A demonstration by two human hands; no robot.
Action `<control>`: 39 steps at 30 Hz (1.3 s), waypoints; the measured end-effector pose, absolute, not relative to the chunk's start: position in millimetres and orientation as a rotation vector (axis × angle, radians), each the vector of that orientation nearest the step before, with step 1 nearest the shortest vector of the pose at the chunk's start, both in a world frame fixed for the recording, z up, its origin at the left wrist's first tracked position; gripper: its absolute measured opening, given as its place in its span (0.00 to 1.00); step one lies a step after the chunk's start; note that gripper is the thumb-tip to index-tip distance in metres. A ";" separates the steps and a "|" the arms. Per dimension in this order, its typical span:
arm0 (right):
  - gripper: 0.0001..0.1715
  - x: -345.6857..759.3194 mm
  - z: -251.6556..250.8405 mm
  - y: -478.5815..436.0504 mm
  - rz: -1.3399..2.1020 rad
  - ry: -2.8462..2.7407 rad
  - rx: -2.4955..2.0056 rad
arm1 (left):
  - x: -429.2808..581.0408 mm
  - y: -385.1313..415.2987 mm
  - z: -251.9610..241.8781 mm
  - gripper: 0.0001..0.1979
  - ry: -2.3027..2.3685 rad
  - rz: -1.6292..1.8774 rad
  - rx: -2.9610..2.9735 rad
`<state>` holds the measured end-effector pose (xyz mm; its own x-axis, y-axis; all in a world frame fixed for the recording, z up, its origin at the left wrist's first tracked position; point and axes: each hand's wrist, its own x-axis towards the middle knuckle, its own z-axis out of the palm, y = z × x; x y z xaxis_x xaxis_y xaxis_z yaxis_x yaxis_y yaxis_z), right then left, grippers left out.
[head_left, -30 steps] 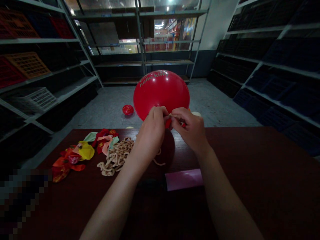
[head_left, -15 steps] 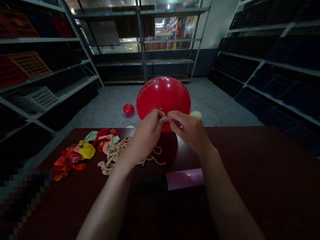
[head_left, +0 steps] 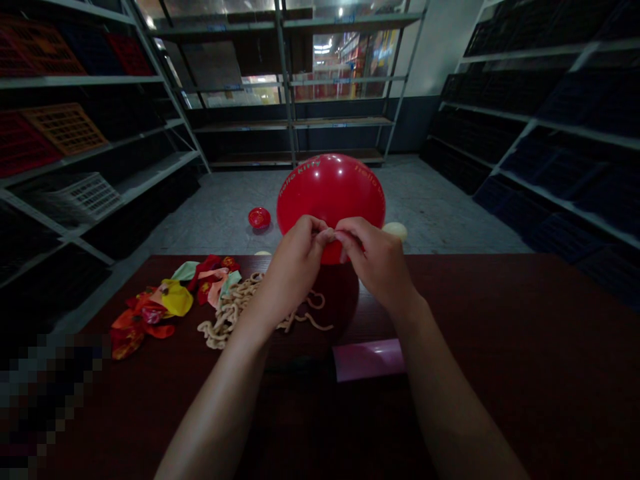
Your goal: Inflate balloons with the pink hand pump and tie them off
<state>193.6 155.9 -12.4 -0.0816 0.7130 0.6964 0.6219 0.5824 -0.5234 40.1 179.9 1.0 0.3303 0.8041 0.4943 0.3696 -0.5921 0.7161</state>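
Note:
An inflated red balloon [head_left: 331,190] with pale lettering hovers just above the far edge of a dark wooden table [head_left: 500,347]. My left hand [head_left: 295,263] and my right hand [head_left: 373,260] meet at its neck, both with fingers pinched together on the neck. The neck itself is mostly hidden behind my fingers. On the table under my left forearm lies a heap of tan rubber bands [head_left: 235,310].
Several flat coloured balloons [head_left: 170,300] are piled at the table's left. A pink card [head_left: 369,359] lies between my forearms. On the floor beyond are a small red balloon [head_left: 259,217] and a pale one [head_left: 396,231]. Metal shelving with crates [head_left: 65,127] lines both sides.
The balloon has sunk lower and shifted a little right. My fingertips have come closer together at its neck.

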 end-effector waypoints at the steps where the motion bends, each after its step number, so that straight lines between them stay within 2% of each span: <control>1: 0.07 193.0 -11.7 156.1 0.132 -1.754 -1.101 | 40.4 179.0 1.9 0.03 1.026 1.203 2.123; 5: 0.06 191.4 -8.2 155.9 0.302 -1.634 -1.111 | 42.4 174.6 5.8 0.03 0.975 1.269 2.183; 10: 0.07 191.5 -5.3 155.1 0.569 -1.474 -1.010 | 44.4 171.1 7.8 0.10 0.909 1.376 2.260; 13: 0.07 191.2 -5.4 155.6 0.671 -1.413 -0.947 | 44.1 171.3 7.0 0.09 0.920 1.368 2.349; 23: 0.08 188.5 -5.1 153.6 0.503 -1.441 -0.998 | 46.4 174.0 0.8 0.05 1.014 1.503 2.540; 29: 0.07 188.1 -2.9 151.7 0.448 -1.467 -1.029 | 48.1 172.3 -1.3 0.10 1.005 1.559 2.464; 35: 0.07 188.8 -4.1 152.6 0.436 -1.467 -1.028 | 48.6 174.3 -2.4 0.05 1.045 1.546 2.592; 39: 0.07 189.3 -4.3 153.2 0.434 -1.470 -1.024 | 49.2 175.5 -5.0 0.07 1.045 1.588 2.584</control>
